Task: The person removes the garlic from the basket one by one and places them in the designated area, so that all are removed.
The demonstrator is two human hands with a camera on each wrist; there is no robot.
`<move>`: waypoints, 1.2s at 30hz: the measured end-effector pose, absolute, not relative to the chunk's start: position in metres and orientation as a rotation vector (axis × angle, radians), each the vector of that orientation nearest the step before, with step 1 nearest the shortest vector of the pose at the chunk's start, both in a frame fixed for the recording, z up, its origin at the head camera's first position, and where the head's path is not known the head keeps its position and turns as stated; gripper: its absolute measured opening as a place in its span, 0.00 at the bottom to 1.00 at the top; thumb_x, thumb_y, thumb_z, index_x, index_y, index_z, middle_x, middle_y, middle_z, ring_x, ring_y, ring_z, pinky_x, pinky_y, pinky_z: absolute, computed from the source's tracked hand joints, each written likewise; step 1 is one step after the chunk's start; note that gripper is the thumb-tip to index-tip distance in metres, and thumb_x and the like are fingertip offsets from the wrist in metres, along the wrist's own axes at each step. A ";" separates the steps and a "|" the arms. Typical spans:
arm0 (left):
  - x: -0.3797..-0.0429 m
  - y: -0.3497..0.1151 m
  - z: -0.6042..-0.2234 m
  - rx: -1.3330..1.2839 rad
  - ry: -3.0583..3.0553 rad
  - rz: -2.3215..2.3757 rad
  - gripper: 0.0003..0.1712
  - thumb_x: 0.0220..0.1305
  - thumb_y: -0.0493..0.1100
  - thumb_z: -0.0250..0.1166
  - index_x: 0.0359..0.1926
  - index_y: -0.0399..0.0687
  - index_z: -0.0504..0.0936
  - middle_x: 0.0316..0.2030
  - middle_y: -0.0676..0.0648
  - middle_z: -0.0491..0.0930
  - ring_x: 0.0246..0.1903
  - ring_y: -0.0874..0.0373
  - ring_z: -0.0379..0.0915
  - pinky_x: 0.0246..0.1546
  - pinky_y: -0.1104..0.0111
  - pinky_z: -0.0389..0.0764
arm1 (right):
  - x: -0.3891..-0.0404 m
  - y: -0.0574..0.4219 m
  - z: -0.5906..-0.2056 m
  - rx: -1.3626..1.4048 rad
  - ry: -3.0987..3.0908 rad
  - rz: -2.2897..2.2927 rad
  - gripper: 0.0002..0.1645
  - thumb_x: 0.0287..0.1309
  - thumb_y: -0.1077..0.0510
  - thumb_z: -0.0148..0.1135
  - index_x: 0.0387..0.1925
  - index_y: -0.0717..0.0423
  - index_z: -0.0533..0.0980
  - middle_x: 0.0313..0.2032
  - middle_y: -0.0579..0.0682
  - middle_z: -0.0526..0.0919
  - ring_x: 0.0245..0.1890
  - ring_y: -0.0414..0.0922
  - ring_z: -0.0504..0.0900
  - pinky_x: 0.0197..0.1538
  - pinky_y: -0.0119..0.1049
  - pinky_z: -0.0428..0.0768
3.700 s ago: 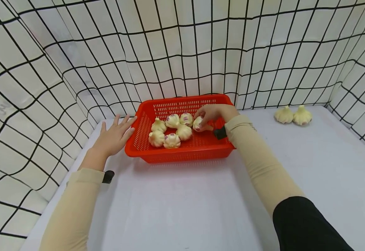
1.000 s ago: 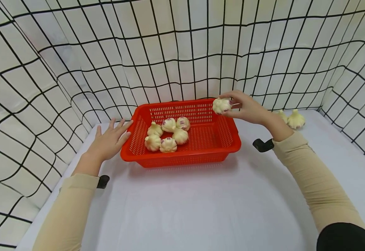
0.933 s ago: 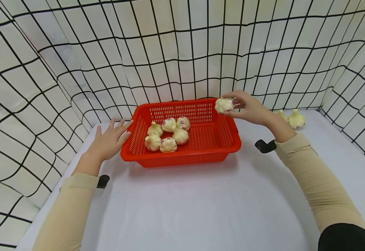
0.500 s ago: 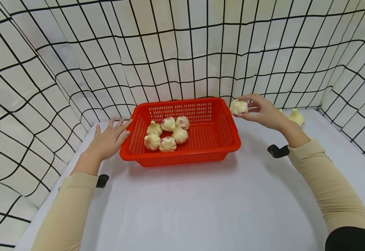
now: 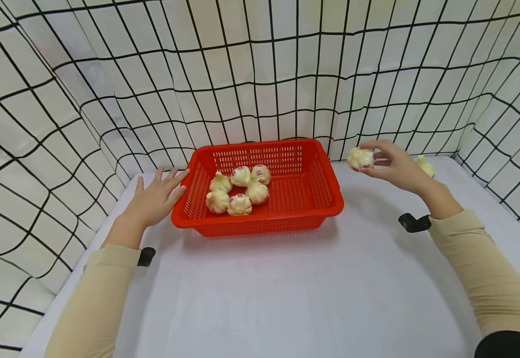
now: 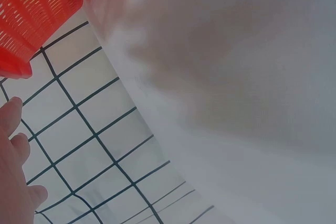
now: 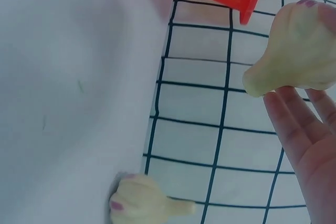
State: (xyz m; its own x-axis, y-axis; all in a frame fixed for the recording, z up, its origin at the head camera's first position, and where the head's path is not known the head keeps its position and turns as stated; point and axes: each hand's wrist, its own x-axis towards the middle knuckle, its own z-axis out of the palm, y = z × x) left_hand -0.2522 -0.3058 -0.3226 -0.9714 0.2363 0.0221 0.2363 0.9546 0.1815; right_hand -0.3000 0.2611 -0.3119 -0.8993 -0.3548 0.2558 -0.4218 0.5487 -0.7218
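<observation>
My right hand (image 5: 394,166) pinches a garlic bulb (image 5: 361,158) between thumb and fingers, above the table to the right of the red basket (image 5: 269,224). In the right wrist view this held bulb (image 7: 299,45) shows its pale stem, with the fingertips along its underside. My left hand (image 5: 152,201) lies with spread fingers at the basket's left rim. Inside the basket, several garlic bulbs (image 5: 239,204) with purple marks cluster toward the left side.
Another garlic bulb (image 5: 425,166) sits on the white table (image 5: 278,298) at the back right, partly behind my right hand; the right wrist view shows a bulb (image 7: 139,200) on the table too. Black netting (image 5: 282,79) over white sheeting encloses the back and sides.
My right hand lifted a garlic bulb out of the basket, then carried it right past the rim and slightly lower. The left hand has stayed at the left rim.
</observation>
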 end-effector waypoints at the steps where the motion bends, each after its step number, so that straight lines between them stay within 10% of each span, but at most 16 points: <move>1: -0.252 -0.306 -0.323 -0.377 -3.106 -0.288 0.40 0.80 0.66 0.34 0.83 0.54 0.49 0.80 0.36 0.43 0.78 0.34 0.24 0.66 0.31 0.20 | -0.299 0.264 -0.313 0.667 -2.695 1.299 0.35 0.63 0.65 0.70 0.70 0.62 0.69 0.67 0.59 0.67 0.60 0.60 0.73 0.59 0.25 0.76; 13: -0.252 -0.305 -0.323 -0.379 -3.113 -0.285 0.39 0.80 0.66 0.34 0.83 0.54 0.49 0.80 0.37 0.43 0.78 0.35 0.23 0.67 0.31 0.20 | -0.290 0.293 -0.323 0.561 -2.689 1.293 0.35 0.64 0.62 0.71 0.70 0.61 0.69 0.66 0.57 0.64 0.51 0.32 0.76 0.48 0.17 0.76; 25: -0.253 -0.307 -0.324 -0.367 -3.104 -0.314 0.40 0.80 0.66 0.35 0.83 0.55 0.48 0.80 0.37 0.43 0.78 0.35 0.23 0.67 0.31 0.20 | -0.291 0.312 -0.337 0.597 -2.679 1.089 0.33 0.62 0.67 0.69 0.67 0.67 0.70 0.60 0.66 0.67 0.52 0.68 0.77 0.43 0.12 0.71; 36: -0.252 -0.305 -0.322 -0.383 -3.108 -0.307 0.39 0.81 0.65 0.34 0.83 0.54 0.48 0.80 0.37 0.44 0.78 0.34 0.24 0.67 0.30 0.22 | -0.284 0.341 -0.349 0.497 -2.695 0.926 0.34 0.62 0.63 0.69 0.68 0.65 0.69 0.62 0.68 0.68 0.50 0.67 0.77 0.41 0.12 0.66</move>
